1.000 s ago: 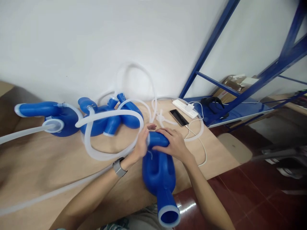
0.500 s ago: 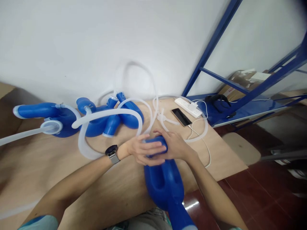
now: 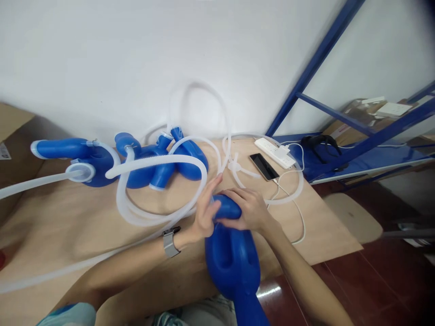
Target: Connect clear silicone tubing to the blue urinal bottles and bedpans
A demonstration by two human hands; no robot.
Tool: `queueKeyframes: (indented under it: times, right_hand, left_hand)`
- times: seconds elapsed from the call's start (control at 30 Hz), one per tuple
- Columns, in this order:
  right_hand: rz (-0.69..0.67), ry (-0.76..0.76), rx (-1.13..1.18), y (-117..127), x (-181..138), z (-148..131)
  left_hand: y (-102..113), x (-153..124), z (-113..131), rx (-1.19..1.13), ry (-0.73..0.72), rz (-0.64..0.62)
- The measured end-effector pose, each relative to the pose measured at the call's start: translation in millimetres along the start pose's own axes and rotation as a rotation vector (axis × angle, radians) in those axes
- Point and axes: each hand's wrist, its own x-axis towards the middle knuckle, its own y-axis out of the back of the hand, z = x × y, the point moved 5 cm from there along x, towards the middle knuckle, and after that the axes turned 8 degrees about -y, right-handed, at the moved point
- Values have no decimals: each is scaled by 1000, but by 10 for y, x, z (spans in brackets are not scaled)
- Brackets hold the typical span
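A blue plastic urinal bottle [image 3: 233, 271] lies at the table's front edge, its long neck pointing toward my body. My right hand [image 3: 253, 209] curls round the bottle's rounded far end from the right, fingers over the top and thumb below. On the other side, my left hand [image 3: 205, 210] is held upright with its fingers stretched out, its palm side against or very near that end; contact is partly hidden. A watch [image 3: 171, 242] is on my left wrist. Behind my hands, translucent hose [image 3: 159, 159] loops over the table.
Several more blue bottles [image 3: 93, 165] with hoses lie at the back left of the table [image 3: 78, 226]. A phone [image 3: 264, 166] and a white power strip [image 3: 274, 153] with cables are at the back right. A blue metal rack [image 3: 316, 65] and a stool [image 3: 353, 217] stand beyond.
My left hand has turned from lying across the bottle's far end to upright on its left side. My right hand keeps its hold. The view has shifted slightly left.
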Motion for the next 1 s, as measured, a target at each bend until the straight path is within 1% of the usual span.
queueKeyframes:
  times: [0.07,0.17,0.27,0.33,0.4,0.47,0.57,0.63,0.73,0.87,0.93,1.0]
  right_hand:
    - [-7,-25,5,5,9,15]
    - [-61,-77,-5,-3,25,34]
    - [-105,-147,-9,-4,30,46]
    - [-97,-204,-12,11,24,62]
    - [-89,-233,-17,21,15,70]
    - [-99,-234,-21,15,6,65]
    - [-94,-254,-50,6,-6,64]
    - [-77,-273,-65,7,-15,66]
    - [-66,-262,-61,6,-19,55]
    - [-71,-218,-48,-7,-2,21]
    - [-67,-203,-45,-13,4,6]
    - [-63,-208,-49,-17,1,4]
  left_hand:
    - [-7,12,-22,-88,188,96]
    - [43,-51,-32,-150,349,126]
    - [190,-314,-17,-84,476,146]
    - [275,-528,5,-40,542,129]
    - [297,-673,30,-53,569,56]
    - [297,-722,44,-100,580,30]
    - [319,-680,23,-165,624,137]
    - [309,-638,4,-233,660,179]
    - [288,-608,-7,-365,685,184]
    - [344,-638,-30,-484,739,185]
    - [371,-656,-36,-512,762,144]
    - [378,-665,-28,-513,754,91]
